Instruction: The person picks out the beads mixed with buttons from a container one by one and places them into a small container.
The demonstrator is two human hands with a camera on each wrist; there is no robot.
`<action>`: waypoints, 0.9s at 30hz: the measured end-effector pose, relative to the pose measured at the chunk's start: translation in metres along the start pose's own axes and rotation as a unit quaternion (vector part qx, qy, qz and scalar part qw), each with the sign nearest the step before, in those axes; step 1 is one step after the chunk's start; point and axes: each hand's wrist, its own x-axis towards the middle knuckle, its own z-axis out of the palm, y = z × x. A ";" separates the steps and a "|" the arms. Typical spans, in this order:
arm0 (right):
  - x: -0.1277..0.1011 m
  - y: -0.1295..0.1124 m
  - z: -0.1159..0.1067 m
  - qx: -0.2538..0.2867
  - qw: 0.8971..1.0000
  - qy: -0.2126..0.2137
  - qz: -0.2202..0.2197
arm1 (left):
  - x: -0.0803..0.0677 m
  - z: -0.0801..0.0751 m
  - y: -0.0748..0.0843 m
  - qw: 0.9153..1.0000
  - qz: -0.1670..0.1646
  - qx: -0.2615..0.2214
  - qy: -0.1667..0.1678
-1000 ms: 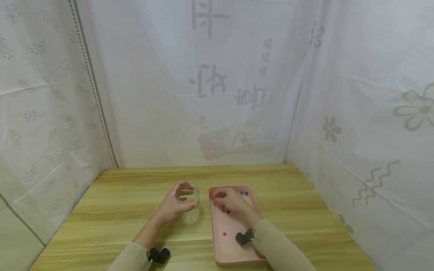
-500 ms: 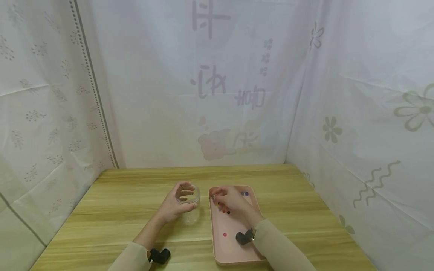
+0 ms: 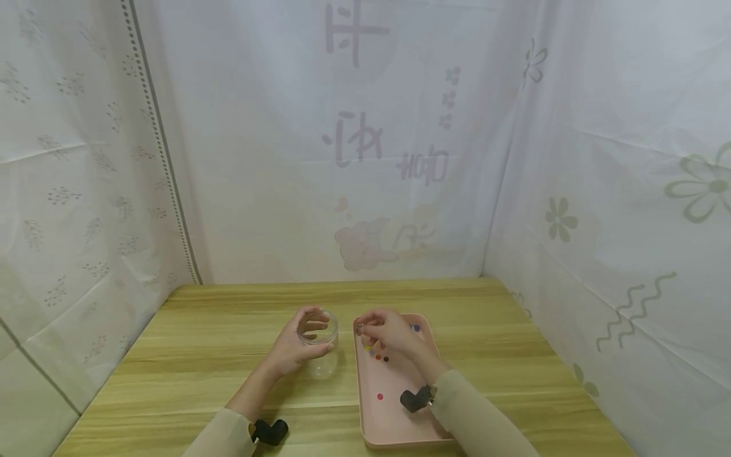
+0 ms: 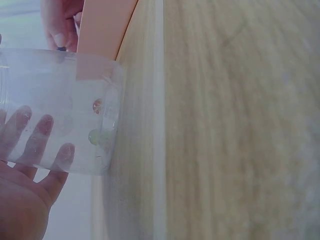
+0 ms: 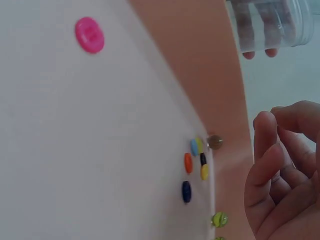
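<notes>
My left hand grips a clear jar round its side, near the open mouth. In the left wrist view, a reddish marble and a green marble lie at the jar's bottom. Over the far left corner of the pink tray, my right hand has thumb and forefinger together. A small dark piece shows at those fingertips in the left wrist view; its kind is mostly hidden. Below lie several buttons, among them an orange button and a dark blue button.
A pink button lies apart, toward the tray's near end. Along the tray wall sit a brown marble and a green marble. Blue pieces lie in the far right corner. The wooden table has cloth curtains around it.
My right hand has risen slightly from the tray's far left corner, with its fingertips pinched. More of the yellow and blue buttons beneath it show. The left hand and jar stay nearly still.
</notes>
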 end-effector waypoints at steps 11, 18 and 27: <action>-0.003 -0.013 -0.008 0.000 1.000 0.008 -0.022 | 0.000 0.000 -0.001 1.000 -0.004 0.005 0.002; -0.005 -0.019 -0.011 -0.010 0.999 0.030 -0.022 | 0.000 0.000 -0.002 1.000 0.002 0.003 -0.002; -0.010 -0.035 -0.018 0.012 0.997 0.061 -0.039 | -0.001 0.000 0.000 1.000 -0.002 0.004 0.004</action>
